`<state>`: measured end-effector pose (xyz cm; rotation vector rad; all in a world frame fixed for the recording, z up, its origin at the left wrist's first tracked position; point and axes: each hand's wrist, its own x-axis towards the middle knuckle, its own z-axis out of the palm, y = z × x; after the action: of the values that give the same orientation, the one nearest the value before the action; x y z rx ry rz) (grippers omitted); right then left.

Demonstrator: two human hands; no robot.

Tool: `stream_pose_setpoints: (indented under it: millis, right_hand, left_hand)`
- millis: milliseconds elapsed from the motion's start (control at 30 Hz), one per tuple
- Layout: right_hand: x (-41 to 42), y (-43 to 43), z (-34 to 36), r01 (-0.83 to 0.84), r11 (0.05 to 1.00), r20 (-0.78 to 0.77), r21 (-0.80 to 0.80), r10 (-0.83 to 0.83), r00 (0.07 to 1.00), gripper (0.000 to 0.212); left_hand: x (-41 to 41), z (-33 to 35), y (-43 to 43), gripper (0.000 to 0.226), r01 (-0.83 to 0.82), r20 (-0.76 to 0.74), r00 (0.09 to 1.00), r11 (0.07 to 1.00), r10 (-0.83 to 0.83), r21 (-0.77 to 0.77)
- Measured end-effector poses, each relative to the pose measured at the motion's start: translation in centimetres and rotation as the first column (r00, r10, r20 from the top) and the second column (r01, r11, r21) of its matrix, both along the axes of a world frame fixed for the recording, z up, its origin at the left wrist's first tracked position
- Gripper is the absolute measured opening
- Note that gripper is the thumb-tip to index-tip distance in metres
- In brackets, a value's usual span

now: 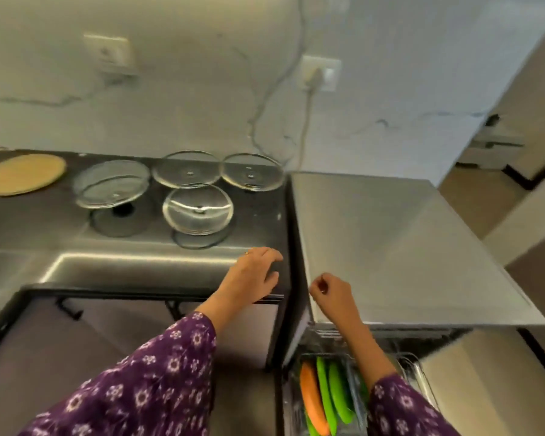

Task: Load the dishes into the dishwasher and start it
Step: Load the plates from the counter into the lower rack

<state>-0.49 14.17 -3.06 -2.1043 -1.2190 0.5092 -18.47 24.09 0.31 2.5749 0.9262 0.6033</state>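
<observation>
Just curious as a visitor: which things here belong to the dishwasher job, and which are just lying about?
Job, likely: four round glass lids, orange and green dishes, wire dishwasher rack.
Lying about: round tan board, white plug in wall socket.

Counter [29,221] under and left of the left hand [255,275]: dark, smooth, glossy, strongly reflective.
Four lids [197,209] beyond the left hand: clear glass, glossy, with bright metal-looking rims.
Round board [22,174] far left of that hand: wood-toned, matt.
Dishwasher top [406,247] right of the right hand [331,294]: grey, metal in look, smooth, satin sheen.
Rack [419,372] below the right wrist: thin shiny metal wire.
Orange dish [310,394] and green dish [339,391] in it: smooth, plastic in look.
Sleeve [158,382] behind the left hand: purple printed cloth, matt.
Wall [186,89] beyond both hands: pale, veined stone look, smooth.
</observation>
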Motion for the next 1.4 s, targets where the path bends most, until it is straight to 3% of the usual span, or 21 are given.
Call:
stream_pose_setpoints:
  millis: [267,433,633,700,767,933,1000,1133,1267,1400]
  right_hand:
    - [-14.2,13.6,3.4,-0.278,0.96,-0.057,-0.021,0.277,0.959,0.014]
    - [-25.3,22.6,3.9,-0.411,0.911,-0.222,-0.025,0.396,0.891,0.007]
    - [-36.2,32.5,4.2,-0.471,0.88,-0.467,-0.067,0.389,0.794,0.012]
    - [-39.5,35.4,4.4,-0.502,0.861,-0.549,-0.077,0.384,0.742,0.005]
    - [-42.7,38.2,4.4,-0.535,0.841,-0.605,-0.085,0.383,0.698,0.007]
    - [-48.7,45.1,2.7,-0.558,0.817,-0.633,-0.142,0.358,0.686,0.014]
    - [-50.4,47.7,1.7,-0.539,0.827,-0.633,-0.157,0.335,0.698,0.013]
    - [-53.5,52.5,-0.5,-0.494,0.858,-0.635,-0.143,0.304,0.711,0.037]
    - [-55.5,56.8,-1.8,-0.471,0.871,-0.581,-0.14,0.313,0.751,0.03]
    - [-56.9,61.3,-2.6,-0.415,0.899,-0.507,-0.138,0.296,0.81,0.029]
  left_hand:
    - [-20.4,-0.6,6.3,0.033,-0.383,-0.073,0.923,0.921,0.378,-0.067]
    - [-32.1,-1.4,10.9,0.033,-0.551,-0.118,0.834,0.828,0.54,-0.101]
    - [-42.0,-3.3,16.5,0.032,-0.672,-0.146,0.74,0.729,0.656,-0.128]
    - [-44.4,-4.2,18.5,0.031,-0.7,-0.148,0.714,0.698,0.685,-0.147]
    - [-46.3,-5.2,20.7,0.031,-0.718,-0.156,0.696,0.674,0.701,-0.173]
    - [-48.6,-7.5,26.7,0.029,-0.725,-0.132,0.683,0.648,0.718,-0.233]
    - [-48.6,-8.0,28.9,0.026,-0.72,-0.117,0.687,0.648,0.718,-0.249]
    - [-48.8,-9.1,32.3,0.012,-0.702,-0.055,0.69,0.648,0.722,-0.296]
    - [-48.7,-11.2,33.1,0.015,-0.741,0.037,0.635,0.623,0.771,-0.25]
    - [-48.8,-12.0,33.7,0.022,-0.738,0.041,0.652,0.646,0.757,-0.195]
